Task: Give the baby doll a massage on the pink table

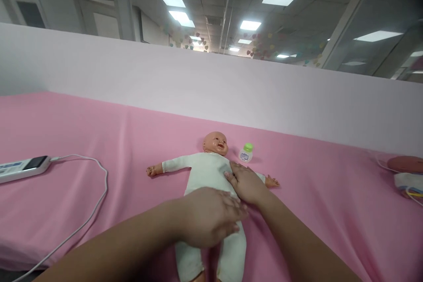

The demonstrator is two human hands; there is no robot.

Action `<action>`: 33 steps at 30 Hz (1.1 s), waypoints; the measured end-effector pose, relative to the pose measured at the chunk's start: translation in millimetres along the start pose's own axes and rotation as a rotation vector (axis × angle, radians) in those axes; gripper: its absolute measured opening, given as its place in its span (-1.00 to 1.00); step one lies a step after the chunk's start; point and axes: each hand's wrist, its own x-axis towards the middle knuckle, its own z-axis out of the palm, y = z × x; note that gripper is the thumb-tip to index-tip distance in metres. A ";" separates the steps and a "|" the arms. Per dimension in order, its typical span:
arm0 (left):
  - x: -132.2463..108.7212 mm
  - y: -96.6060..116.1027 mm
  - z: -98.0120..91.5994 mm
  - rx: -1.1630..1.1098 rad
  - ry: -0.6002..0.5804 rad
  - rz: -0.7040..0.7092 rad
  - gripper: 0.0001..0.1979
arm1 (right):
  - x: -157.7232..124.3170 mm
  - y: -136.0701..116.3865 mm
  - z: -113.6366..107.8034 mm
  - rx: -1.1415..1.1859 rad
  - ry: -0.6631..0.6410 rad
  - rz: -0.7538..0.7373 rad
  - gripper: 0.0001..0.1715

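A baby doll in a white suit lies on its back on a pink sheet, head away from me and arms spread. My left hand is over the doll's lower belly and hips, palm down, its fingers apart and pointing right. My right hand lies flat on the doll's side by the chest and shoulder, fingers spread, holding nothing. Just beyond it stands a small clear bottle with a green cap. My left palm is hidden, so whether it touches the doll is unclear.
At the left edge lies a white handheld device with a dark screen, its white cable curving toward me. A brown object and a whitish bundle sit at the far right. A low white wall runs behind the sheet.
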 end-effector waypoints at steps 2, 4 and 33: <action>3.9 -0.4 12.6 -0.063 0.012 0.018 -0.51 | 0.4 0.8 -0.7 -0.008 -0.002 -0.010 -0.13; 5.7 -13.9 20.5 -0.098 0.031 -0.030 -0.47 | 0.6 0.9 -1.1 -0.020 -0.008 -0.024 -0.14; -7.9 -130.2 15.0 0.238 0.158 -0.687 -0.38 | -60.9 -73.7 -35.0 0.309 -0.113 -0.611 -0.38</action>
